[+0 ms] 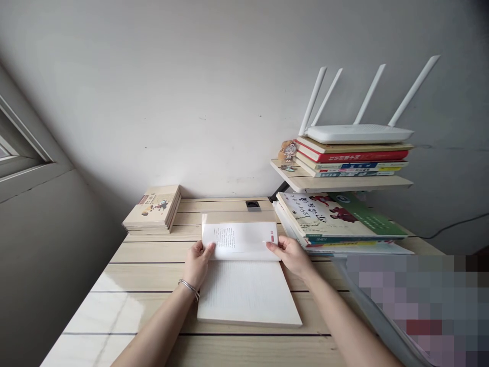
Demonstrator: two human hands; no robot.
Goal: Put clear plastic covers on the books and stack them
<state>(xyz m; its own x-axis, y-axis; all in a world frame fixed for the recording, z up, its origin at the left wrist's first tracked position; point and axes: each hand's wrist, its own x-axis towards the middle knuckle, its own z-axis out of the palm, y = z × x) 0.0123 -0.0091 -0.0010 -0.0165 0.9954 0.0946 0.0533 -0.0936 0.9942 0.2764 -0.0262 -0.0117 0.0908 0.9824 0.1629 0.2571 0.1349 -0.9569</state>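
Note:
In front of me an open book (pixel 248 295) lies sideways on the wooden desk, its pale page block towards me. Its raised cover (pixel 239 244), white with printed text and a small red mark, is held above the far part. A glossy, see-through strip (pixel 239 217) extends along the cover's far edge. My left hand (pixel 197 262), with a silver bracelet on the wrist, pinches the cover's left edge, thumb on top. At the right edge my right hand (pixel 293 255) grips the same cover, also thumb on top. The fingers beneath are mostly hidden.
A stack of thin books (pixel 155 209) sits at the back left. To the right, larger books (pixel 344 216) are piled under a small raised shelf (pixel 344 182) carrying books and a white router (pixel 359 133). A wall closes off the back; a pixelated patch covers the lower right.

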